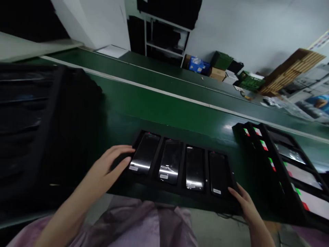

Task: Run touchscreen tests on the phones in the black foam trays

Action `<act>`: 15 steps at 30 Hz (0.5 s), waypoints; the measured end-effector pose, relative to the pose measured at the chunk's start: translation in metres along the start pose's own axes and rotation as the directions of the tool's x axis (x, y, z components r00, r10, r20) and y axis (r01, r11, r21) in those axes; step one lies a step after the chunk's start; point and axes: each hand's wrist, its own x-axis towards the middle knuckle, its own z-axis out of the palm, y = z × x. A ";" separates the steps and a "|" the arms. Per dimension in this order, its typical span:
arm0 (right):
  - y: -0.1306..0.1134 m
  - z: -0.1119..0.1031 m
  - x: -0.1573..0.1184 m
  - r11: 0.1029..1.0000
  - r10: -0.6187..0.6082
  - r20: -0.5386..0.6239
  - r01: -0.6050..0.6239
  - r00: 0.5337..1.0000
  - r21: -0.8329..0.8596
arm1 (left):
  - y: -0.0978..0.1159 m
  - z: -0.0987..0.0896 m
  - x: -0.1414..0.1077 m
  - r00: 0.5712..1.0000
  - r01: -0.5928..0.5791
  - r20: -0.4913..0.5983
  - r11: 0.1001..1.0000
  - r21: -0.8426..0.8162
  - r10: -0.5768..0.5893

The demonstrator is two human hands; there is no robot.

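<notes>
A black tray (pixel 169 190) lies before me on the green work surface. Several dark, glossy phone screens (pixel 169 157) rest in its slots side by side, most showing a small white label at the near end. At the tray's left end, my left hand (pixel 109 166) grips the edge, fingertips beside the leftmost screen (pixel 145 152). My right hand (pixel 244 199) holds the opposite end, its thumb on the rim close to the rightmost screen (pixel 218 171); its other fingers are partly hidden behind the edge.
A tall stack of black trays (pixel 74 137) stands at left, blurred. To the right is another black tray stack (pixel 272 164) with white, green and red pieces. A pale line (pixel 159 91) crosses the green surface (pixel 154 106). Boxes (pixel 218 73) and a shelf (pixel 164 49) stand beyond.
</notes>
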 end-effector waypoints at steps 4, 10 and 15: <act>-0.007 -0.008 -0.001 0.848 -0.463 -0.308 0.313 0.831 -0.428 | 0.020 0.062 0.041 0.986 0.060 0.144 0.984 0.168 -0.085; -0.015 0.100 -0.037 0.357 -0.766 0.339 0.799 0.547 -0.484 | 0.037 0.099 0.047 0.992 0.053 0.078 0.899 0.434 -0.096; -0.004 0.178 -0.061 0.506 -0.615 0.352 0.696 0.705 -0.509 | 0.040 0.094 0.054 0.990 0.077 0.067 0.878 0.473 -0.123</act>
